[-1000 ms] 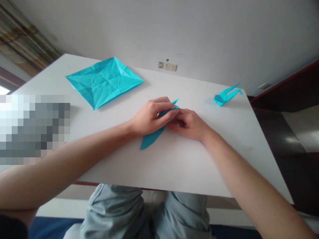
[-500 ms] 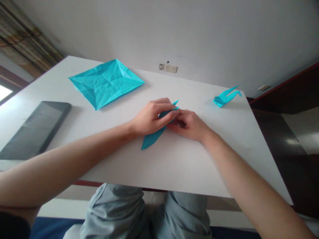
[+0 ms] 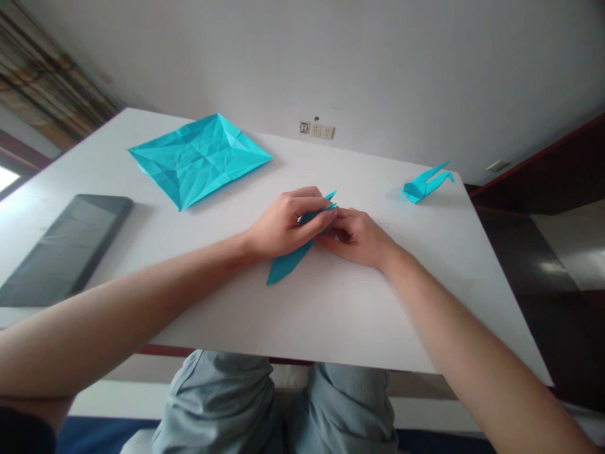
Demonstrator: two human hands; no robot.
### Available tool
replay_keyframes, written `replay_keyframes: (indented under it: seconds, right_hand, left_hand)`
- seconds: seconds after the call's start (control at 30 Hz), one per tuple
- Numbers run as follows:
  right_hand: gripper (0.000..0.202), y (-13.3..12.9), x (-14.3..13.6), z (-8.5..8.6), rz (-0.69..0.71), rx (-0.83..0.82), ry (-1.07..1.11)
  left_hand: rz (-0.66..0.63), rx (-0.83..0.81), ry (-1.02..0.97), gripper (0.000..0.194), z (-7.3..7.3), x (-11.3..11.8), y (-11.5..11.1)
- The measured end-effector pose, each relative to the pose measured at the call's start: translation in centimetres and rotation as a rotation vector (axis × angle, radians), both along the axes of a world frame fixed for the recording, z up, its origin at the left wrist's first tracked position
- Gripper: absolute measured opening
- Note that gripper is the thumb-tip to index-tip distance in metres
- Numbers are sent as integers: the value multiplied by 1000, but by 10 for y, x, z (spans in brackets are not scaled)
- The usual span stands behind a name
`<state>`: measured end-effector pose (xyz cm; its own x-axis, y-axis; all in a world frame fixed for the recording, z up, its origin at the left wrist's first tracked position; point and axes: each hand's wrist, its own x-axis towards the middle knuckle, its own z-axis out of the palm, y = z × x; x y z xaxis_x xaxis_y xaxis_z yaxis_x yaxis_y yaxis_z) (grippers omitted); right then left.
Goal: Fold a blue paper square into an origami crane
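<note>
A folded teal paper point(image 3: 289, 263) lies slantwise at the middle of the white table, its wide end toward the near left and two narrow points at the far right. My left hand point(image 3: 299, 219) is closed on it from the left, thumb and fingers pinching near the points. From the right, my right hand point(image 3: 355, 236) grips the paper's edge with bent fingers, its fingertips touching those of my left hand. Part of the paper is hidden beneath my fingers.
A creased, unfolded teal sheet point(image 3: 202, 159) lies at the back left of the table point(image 3: 302, 315). A dark grey flat case point(image 3: 69, 249) rests at the left. At the back right stands a folded teal paper crane point(image 3: 424, 184). Wall sockets point(image 3: 316, 130) are behind the table.
The whole view has shifted very slightly. Both hands and the folded paper keep nearly the same pose.
</note>
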<state>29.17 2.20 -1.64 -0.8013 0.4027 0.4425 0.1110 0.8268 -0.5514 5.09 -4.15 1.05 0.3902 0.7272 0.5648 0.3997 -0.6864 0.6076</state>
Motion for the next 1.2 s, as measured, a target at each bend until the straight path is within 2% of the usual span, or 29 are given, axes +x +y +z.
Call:
replay_keyframes:
  seconds: [1.2]
  right_hand:
    - [33,-1,1,1,4,-10,-11]
  left_hand:
    - [20,-47,13,36,0,0,0]
